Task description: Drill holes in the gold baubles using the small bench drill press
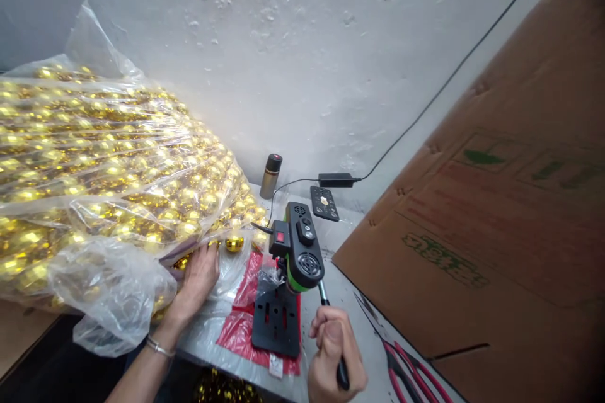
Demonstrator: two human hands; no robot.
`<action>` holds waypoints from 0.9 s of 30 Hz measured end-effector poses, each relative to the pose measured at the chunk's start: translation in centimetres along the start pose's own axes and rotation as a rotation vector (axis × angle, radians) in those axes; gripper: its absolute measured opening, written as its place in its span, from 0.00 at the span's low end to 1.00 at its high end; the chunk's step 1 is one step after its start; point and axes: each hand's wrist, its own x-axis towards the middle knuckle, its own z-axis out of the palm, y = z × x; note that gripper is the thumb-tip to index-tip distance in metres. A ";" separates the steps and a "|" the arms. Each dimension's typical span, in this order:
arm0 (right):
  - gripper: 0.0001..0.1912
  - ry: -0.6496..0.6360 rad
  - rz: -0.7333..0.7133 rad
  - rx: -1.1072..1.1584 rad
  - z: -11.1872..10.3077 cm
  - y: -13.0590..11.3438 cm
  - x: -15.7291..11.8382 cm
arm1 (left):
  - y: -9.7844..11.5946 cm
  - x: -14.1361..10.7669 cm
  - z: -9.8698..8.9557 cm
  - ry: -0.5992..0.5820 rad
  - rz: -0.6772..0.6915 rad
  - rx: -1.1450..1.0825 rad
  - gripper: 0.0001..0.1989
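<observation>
My left hand [201,274] reaches to the mouth of a large clear bag [108,157] full of shiny gold balls; its fingertips are hidden at the bag's edge, by a few gold balls. A single gold ball [234,244] lies just right of those fingers. In my right hand [335,352] is the black lever handle [343,373] of a small bench drill press [304,245], fingers wrapped round it. The press has a black slotted base [276,321], standing on red plastic [239,330].
Red-handled scissors [401,365] lie right of my right hand, beside a large cardboard box [472,233]. Toward the wall are a dark phone [324,203], a black power adapter [335,180] with its cable, and a black-capped bottle [271,176].
</observation>
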 end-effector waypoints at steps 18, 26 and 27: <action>0.17 -0.103 0.011 -0.028 -0.8 0.8 -0.9 | -0.2 2.3 -0.2 -0.205 0.038 -0.189 0.29; 0.18 -0.112 0.030 -0.023 -0.3 -1.4 2.1 | 3.1 -2.9 -0.4 -0.202 0.064 -0.732 0.26; 0.18 -0.113 0.041 -0.032 -0.2 -1.8 2.7 | 3.8 -3.8 0.1 -0.202 0.062 -0.787 0.27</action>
